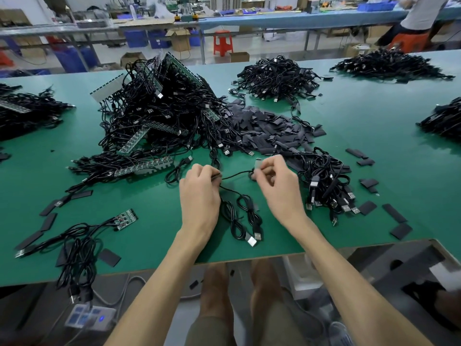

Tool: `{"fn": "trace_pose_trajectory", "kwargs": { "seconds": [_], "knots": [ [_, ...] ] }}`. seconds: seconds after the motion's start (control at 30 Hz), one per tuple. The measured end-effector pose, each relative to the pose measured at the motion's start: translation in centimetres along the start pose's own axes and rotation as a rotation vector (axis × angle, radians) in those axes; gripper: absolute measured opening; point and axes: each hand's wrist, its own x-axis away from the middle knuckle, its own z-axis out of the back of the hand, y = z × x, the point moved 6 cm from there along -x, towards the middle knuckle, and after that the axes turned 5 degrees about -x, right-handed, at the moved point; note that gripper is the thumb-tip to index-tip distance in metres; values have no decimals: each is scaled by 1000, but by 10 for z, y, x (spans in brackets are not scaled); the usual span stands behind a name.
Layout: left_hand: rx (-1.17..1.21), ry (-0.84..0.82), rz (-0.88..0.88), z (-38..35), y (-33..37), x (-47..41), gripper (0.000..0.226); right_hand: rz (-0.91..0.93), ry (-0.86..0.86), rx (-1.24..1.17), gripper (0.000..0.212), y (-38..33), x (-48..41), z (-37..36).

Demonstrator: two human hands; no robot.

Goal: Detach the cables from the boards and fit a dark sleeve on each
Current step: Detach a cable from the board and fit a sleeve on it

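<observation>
Your left hand [199, 193] and right hand [277, 188], at frame centre, each pinch one cable [237, 174] stretched between them. Its coils lie on the green tabletop [374, 116] just below. Cable-tangled boards [159, 108] heap at upper left, with sleeves [262, 128] piled beside them, above your right hand.

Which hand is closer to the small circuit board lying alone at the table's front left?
Left. The left hand sits right of the board, not touching; the right hand is farther right, past the left.
</observation>
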Motion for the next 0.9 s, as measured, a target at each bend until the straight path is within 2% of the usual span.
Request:
{"fn": "trace_pose_trajectory", "kwargs": {
  "seconds": [0.1, 0.13, 0.2, 0.23, 0.3, 0.37, 0.43, 0.53, 0.67, 0.8, 0.9],
  "knots": [
    [-130, 50, 125, 4, -9, 1, 24, 0, 184, -54, 5, 3, 0, 16],
    [-132, 78, 114, 6, -6, 2, 30, 11, 219, -61, 5, 3, 1, 19],
    [-50, 103, -56, 10, 9, 4, 26, 45, 245, -51, 5, 0, 2, 20],
    [24, 59, -177, 9, 19, 5, 22, 63, 245, -47, 5, -1, 2, 20],
    [118, -145, -387, -1, 34, 11, 16, 88, 241, -67, 7, -4, 3, 18],
    [27, -291, -474, -15, 38, 17, 17, 116, 246, -100, 9, -6, 4, 19],
    [-21, -334, -387, -22, 32, 14, 20, 148, 258, -112, 10, -10, 6, 20],
    [-35, -290, -188, -21, 17, 6, 20, 179, 272, -104, 8, -14, 9, 23],
    [-89, -224, 11, -16, -5, 0, 39, 191, 223, -21, 6, -18, 11, 18],
    [-65, -133, 43, -9, -2, -2, 50, 219, 180, 52, 8, -18, 11, 12],
    [0, -94, -57, -7, 15, -9, 40, 161, 154, 65, 14, -10, 7, 9]
  ]
}}
